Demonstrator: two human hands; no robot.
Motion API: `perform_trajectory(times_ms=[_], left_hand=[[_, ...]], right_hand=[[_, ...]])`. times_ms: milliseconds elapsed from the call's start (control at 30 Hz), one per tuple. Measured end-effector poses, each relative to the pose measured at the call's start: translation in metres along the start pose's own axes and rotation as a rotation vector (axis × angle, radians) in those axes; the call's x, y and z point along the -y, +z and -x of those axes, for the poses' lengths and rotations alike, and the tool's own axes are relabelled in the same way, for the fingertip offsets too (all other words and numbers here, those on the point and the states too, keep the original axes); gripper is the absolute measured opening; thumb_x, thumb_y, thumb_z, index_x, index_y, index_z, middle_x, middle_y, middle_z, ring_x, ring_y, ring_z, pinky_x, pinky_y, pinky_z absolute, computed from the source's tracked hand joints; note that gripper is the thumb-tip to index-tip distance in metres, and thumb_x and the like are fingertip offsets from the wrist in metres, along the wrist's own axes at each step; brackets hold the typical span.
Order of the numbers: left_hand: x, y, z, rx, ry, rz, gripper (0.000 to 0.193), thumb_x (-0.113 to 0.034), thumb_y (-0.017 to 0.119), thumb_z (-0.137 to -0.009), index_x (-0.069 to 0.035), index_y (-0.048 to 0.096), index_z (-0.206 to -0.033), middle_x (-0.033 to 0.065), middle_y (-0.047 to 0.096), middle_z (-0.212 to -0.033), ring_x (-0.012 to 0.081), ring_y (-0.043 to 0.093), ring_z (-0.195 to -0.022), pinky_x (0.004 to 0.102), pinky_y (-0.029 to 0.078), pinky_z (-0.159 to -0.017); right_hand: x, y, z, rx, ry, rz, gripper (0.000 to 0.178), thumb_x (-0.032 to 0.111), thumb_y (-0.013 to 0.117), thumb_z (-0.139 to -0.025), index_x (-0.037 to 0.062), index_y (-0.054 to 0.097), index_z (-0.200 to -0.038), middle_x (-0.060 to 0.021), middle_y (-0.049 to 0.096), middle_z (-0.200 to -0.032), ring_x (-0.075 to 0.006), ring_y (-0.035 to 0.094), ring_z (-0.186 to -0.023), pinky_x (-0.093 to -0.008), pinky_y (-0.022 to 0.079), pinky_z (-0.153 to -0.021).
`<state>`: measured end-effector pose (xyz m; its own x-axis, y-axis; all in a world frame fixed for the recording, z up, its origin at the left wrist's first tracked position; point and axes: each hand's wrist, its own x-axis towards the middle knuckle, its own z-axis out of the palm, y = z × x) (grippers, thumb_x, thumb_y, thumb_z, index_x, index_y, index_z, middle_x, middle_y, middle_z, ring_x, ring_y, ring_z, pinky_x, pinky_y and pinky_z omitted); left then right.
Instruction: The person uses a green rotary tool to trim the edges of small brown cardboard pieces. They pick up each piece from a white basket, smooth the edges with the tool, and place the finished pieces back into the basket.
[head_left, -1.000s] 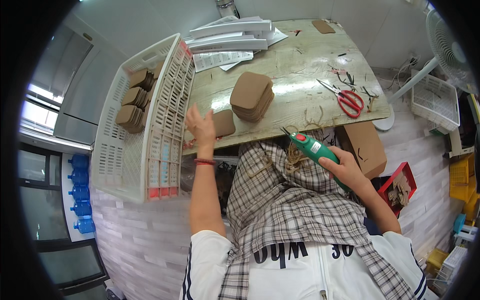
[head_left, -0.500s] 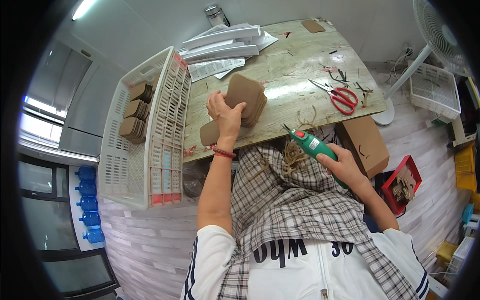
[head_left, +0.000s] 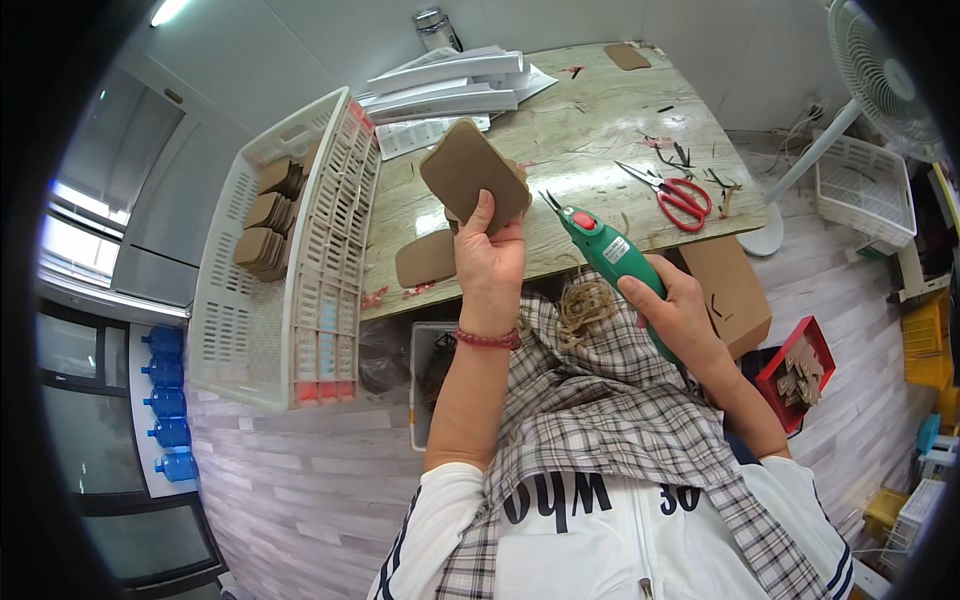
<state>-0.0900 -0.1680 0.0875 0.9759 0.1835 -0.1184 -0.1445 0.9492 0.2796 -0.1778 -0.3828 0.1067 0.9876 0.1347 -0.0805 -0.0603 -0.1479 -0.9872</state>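
Observation:
My left hand (head_left: 490,260) grips a brown rounded-square piece (head_left: 468,172), thumb on its upper face, tilted up above the table's near left part. Behind it, edges of similar brown pieces show; whether they lie on the table or are in the hand I cannot tell. One more brown flat piece (head_left: 425,258) lies at the table edge, left of my wrist. My right hand (head_left: 675,315) is closed round green electric scissors (head_left: 610,255) with a red button. Their thin pointed blades aim up and left, just right of the held piece and apart from it.
Red-handled scissors (head_left: 684,203) and dark scraps lie on the table (head_left: 590,130). Papers (head_left: 450,90) are piled at the back. At the left stands a white crate (head_left: 325,270) with stacks of brown pieces (head_left: 262,245). A tangle of string (head_left: 585,305) rests on my lap.
My left hand has turned and lifted the brown piece, bringing it nearer and to the right. My right hand has moved the green electric scissors up and left, closer to it.

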Motion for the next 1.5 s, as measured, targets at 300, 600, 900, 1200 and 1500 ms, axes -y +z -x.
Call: perform_trajectory(times_ms=[300,600,900,1200,1500], left_hand=[[0.019,-0.01,-0.006,-0.004,-0.04,0.099,0.042,0.004,0.066,-0.084,-0.005,0.053,-0.123,0.0094,0.061,-0.12,0.0269,0.058,-0.113,0.0419,0.05,-0.1],[0.035,-0.019,0.007,-0.017,-0.088,0.075,0.045,0.005,0.065,-0.085,-0.007,0.051,-0.126,0.0081,0.059,-0.124,0.0259,0.056,-0.115,0.0426,0.048,-0.101],[0.052,-0.027,0.031,0.029,-0.137,-0.047,0.04,0.003,0.063,-0.087,-0.006,0.052,-0.125,0.0077,0.06,-0.124,0.0228,0.056,-0.117,0.0393,0.046,-0.104],[0.051,-0.045,0.038,0.095,-0.146,-0.207,0.036,0.006,0.061,-0.087,-0.006,0.054,-0.121,0.0081,0.062,-0.118,0.0223,0.061,-0.108,0.0379,0.052,-0.093],[-0.011,-0.065,0.022,0.278,-0.118,-0.585,0.036,0.013,0.061,-0.082,-0.002,0.062,-0.115,0.0084,0.068,-0.107,0.0181,0.067,-0.097,0.0312,0.057,-0.083]], right_hand=[[0.004,0.004,0.0,-0.022,-0.017,-0.006,0.035,0.03,0.069,-0.088,-0.0014,0.063,-0.102,-0.0001,0.057,-0.068,-0.005,0.053,-0.054,-0.0221,0.044,-0.049],[0.01,0.002,-0.002,-0.046,-0.021,-0.016,0.035,0.03,0.068,-0.089,-0.0017,0.063,-0.102,-0.0013,0.059,-0.07,-0.0056,0.053,-0.056,-0.0225,0.045,-0.05],[0.015,-0.001,-0.006,-0.089,-0.059,0.026,0.035,0.031,0.068,-0.089,-0.0015,0.063,-0.102,-0.0004,0.057,-0.068,-0.0059,0.053,-0.055,-0.0222,0.044,-0.05],[0.022,-0.013,-0.003,-0.056,-0.003,-0.045,0.034,0.03,0.066,-0.09,-0.0016,0.063,-0.103,0.0009,0.055,-0.07,-0.0052,0.051,-0.054,-0.0214,0.042,-0.05],[0.012,-0.042,0.015,0.115,0.078,0.025,0.033,0.031,0.066,-0.09,0.0,0.063,-0.102,-0.0001,0.056,-0.072,-0.0059,0.052,-0.056,-0.0225,0.043,-0.05]])
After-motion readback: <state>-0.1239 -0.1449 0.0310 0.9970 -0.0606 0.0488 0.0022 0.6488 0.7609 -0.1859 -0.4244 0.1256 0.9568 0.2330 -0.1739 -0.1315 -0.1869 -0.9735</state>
